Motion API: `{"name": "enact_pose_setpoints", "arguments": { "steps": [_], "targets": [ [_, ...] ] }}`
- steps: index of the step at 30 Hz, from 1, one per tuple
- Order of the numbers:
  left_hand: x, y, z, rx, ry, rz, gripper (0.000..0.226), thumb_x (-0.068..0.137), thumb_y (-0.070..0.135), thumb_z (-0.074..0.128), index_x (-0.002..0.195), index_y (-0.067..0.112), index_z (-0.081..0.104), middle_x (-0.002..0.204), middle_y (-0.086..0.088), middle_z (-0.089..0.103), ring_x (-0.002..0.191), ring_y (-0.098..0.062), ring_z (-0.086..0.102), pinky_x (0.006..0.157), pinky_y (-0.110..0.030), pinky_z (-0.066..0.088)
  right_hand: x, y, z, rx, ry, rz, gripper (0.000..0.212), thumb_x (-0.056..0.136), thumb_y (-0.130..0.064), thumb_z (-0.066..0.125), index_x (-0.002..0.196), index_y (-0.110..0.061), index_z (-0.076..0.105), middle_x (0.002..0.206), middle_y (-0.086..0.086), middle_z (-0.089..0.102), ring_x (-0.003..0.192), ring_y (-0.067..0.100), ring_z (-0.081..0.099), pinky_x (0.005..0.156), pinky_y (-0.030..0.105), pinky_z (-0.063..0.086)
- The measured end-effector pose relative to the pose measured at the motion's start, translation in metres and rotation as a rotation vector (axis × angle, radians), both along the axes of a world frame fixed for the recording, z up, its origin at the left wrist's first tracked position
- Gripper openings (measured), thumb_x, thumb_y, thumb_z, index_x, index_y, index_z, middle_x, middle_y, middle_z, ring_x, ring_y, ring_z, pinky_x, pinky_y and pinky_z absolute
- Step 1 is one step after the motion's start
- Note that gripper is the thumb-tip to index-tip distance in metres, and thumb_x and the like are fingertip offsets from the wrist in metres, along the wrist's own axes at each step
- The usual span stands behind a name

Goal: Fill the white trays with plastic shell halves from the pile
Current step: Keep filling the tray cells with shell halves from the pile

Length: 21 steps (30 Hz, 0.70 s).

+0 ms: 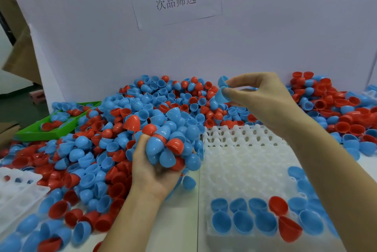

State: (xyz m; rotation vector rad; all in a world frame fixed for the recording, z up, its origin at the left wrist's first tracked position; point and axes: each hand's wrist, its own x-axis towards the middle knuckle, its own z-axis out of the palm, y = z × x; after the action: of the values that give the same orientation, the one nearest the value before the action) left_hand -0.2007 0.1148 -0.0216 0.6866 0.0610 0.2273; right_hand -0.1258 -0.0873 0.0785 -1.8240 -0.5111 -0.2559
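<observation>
- Your left hand (155, 162), palm up just left of the white tray (240, 162), has its grip clenched around a heaped handful of blue and red shell halves (165, 145).
- Your right hand (263, 96), raised above the tray's far edge, pinches a blue shell half (221, 90) between thumb and fingertips; it may be two nested pieces, the view is unclear.
- Two rows of shell halves (255, 217), mostly blue, fill the tray's near end.
- The pile (114, 129) of red and blue halves covers the bench left of and behind the tray.
- A green bin (32, 133) sits far left of the tray.
</observation>
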Motion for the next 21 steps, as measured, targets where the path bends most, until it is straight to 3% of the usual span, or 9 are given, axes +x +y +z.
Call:
{"name": "enact_pose_setpoints", "arguments": {
  "steps": [4, 10, 14, 21],
  "targets": [
    [-0.001, 0.001, 0.003, -0.012, -0.011, 0.006, 0.028, 0.082, 0.037, 0.059, 0.073, 0.016, 0.074, 0.073, -0.005, 0.065, 0.067, -0.020, 0.063, 0.077, -0.039, 0.054, -0.004, -0.028, 0.001, -0.275, -0.035, -0.005, 0.009, 0.083, -0.036, 0.077, 0.085, -0.036, 0.068, 0.077, -0.019, 0.071, 0.076, -0.002, 0.069, 0.072, 0.017, 0.051],
    [-0.001, 0.000, 0.003, -0.036, 0.005, 0.014, 0.032, 0.091, 0.036, 0.054, 0.075, 0.016, 0.073, 0.075, -0.004, 0.065, 0.066, -0.019, 0.064, 0.078, -0.038, 0.053, -0.015, -0.076, -0.044, -0.606, -0.024, -0.042, 0.006, 0.084, -0.033, 0.074, 0.090, -0.033, 0.071, 0.080, -0.021, 0.068, 0.070, -0.012, 0.062, 0.055, 0.010, 0.046],
    [-0.004, -0.003, 0.005, -0.021, -0.014, -0.011, 0.031, 0.090, 0.038, 0.053, 0.075, 0.018, 0.072, 0.073, -0.002, 0.065, 0.065, -0.018, 0.064, 0.072, -0.034, 0.055, -0.021, -0.094, -0.055, -0.792, 0.000, -0.056, 0.021, 0.083, -0.029, 0.077, 0.076, -0.043, 0.063, 0.084, -0.021, 0.064, 0.076, -0.004, 0.062, 0.060, 0.016, 0.050],
    [-0.004, -0.004, 0.002, -0.021, 0.001, -0.026, 0.039, 0.092, 0.037, 0.051, 0.069, 0.018, 0.075, 0.074, -0.002, 0.066, 0.066, -0.018, 0.066, 0.069, -0.031, 0.057, -0.024, -0.095, -0.056, -1.052, 0.044, -0.015, 0.019, 0.083, -0.035, 0.077, 0.075, -0.043, 0.062, 0.095, -0.019, 0.055, 0.083, 0.003, 0.053, 0.071, 0.022, 0.048]
  ]
}}
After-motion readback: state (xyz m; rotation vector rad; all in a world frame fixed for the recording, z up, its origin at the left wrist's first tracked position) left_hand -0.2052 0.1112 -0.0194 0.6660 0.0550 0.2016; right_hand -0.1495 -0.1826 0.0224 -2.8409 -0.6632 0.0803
